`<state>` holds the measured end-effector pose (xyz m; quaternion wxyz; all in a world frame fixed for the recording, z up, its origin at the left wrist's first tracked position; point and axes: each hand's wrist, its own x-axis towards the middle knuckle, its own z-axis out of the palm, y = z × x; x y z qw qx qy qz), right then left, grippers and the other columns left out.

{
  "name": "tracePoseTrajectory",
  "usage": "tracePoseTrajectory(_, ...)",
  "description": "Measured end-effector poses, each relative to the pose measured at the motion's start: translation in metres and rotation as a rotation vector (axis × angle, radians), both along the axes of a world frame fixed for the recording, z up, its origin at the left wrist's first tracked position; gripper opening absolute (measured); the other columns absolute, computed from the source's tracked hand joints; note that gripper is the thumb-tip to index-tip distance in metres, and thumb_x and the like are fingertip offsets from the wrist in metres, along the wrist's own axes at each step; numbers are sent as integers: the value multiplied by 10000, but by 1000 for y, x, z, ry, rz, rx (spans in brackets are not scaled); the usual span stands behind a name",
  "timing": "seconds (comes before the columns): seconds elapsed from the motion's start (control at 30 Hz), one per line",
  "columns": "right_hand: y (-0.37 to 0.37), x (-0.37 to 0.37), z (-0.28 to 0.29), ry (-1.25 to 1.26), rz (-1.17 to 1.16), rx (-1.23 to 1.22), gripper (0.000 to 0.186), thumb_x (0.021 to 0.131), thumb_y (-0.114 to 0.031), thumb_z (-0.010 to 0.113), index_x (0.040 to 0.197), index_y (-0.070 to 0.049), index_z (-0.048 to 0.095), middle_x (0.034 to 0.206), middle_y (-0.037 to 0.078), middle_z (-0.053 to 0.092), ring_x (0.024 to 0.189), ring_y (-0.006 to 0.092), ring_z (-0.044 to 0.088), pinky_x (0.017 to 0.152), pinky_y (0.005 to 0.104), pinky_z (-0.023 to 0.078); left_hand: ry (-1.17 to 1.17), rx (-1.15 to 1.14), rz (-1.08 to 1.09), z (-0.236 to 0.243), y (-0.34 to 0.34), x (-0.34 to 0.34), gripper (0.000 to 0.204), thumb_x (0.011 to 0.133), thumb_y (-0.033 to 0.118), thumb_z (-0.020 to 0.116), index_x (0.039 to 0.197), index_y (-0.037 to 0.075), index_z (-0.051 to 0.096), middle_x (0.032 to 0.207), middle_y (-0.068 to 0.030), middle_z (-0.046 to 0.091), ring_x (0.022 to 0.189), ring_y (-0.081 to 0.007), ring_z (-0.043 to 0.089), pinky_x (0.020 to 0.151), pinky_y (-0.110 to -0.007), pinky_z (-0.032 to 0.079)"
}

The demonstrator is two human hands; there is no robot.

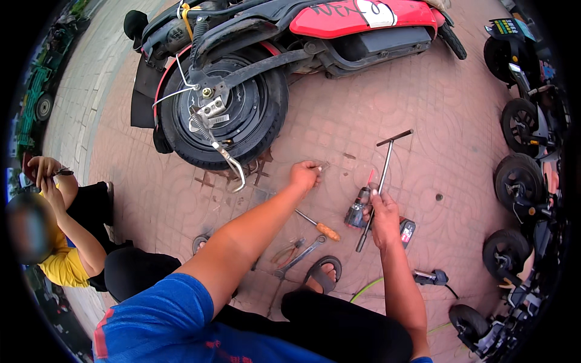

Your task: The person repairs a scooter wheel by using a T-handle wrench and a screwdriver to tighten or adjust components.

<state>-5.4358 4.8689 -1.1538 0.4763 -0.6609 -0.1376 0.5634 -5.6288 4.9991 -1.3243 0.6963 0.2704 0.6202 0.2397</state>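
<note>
My right hand (385,219) is closed around the shaft of a T-handle wrench (386,162), its crossbar pointing away from me. My left hand (304,175) reaches forward over the paving with its fingers pinched together. Something small and pale shows at those fingertips, too small to name. Beneath the wrench lies a cordless drill (357,207) with a red bit, partly hidden by my right hand. An electric scooter (260,57) lies on its side ahead, its rear wheel (242,115) and kickstand (231,162) facing up, beyond my left hand.
Near my sandalled foot lie a wooden-handled screwdriver (327,230), pliers (288,252) and a combination wrench (302,256). Another tool with a cord (431,277) rests at the right. A person in a yellow shirt (68,264) sits at the left. Several parked scooters (518,181) line the right.
</note>
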Motion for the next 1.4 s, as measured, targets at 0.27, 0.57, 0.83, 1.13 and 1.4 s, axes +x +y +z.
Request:
tracePoseTrajectory(0.27, -52, -36, 13, -133, 50, 52, 311, 1138, -199, 531, 1378, -19, 614, 788, -3, 596, 586, 56, 503, 526, 222, 399, 493, 383, -63, -49, -11, -16, 281, 781, 229, 884, 838, 20, 706, 739, -142, 723, 643, -275, 687, 633, -405, 552)
tracePoseTrajectory(0.57, -94, -63, -28, -476, 196, -37, 349, 1130, -253, 550, 1283, 19, 707, 697, 42, 551, 652, 101, 518, 602, 304, 450, 610, 358, -194, -1, -1, -10, 397, 712, 291, 961, 784, 21, 680, 751, -139, 725, 688, -254, 694, 676, -401, 562)
tracePoseTrajectory(0.83, -77, -66, -19, -660, 183, -69, 354, 1104, -247, 574, 1302, 15, 706, 822, 221, 708, 762, 311, 702, 749, 436, 549, 532, 340, -174, -36, 1, -14, 359, 749, 232, 960, 805, 19, 676, 683, -108, 700, 533, -182, 650, 524, -371, 537)
tracePoseTrajectory(1.13, -80, -63, -41, -832, 206, 56, 319, 1104, -213, 591, 1297, 10, 709, 710, 142, 630, 673, 187, 622, 640, 373, 506, 340, 221, -185, -16, 6, -18, 302, 823, 191, 902, 826, 13, 658, 674, -88, 698, 507, -170, 639, 491, -353, 515)
tracePoseTrajectory(1.4, -75, -68, -37, -699, 285, -98, 318, 1097, -217, 569, 1289, -10, 714, 933, 287, 724, 855, 408, 746, 772, 467, 562, 330, 243, -144, -13, 6, -17, 291, 841, 152, 885, 792, 18, 632, 677, -80, 681, 493, -160, 606, 461, -346, 482)
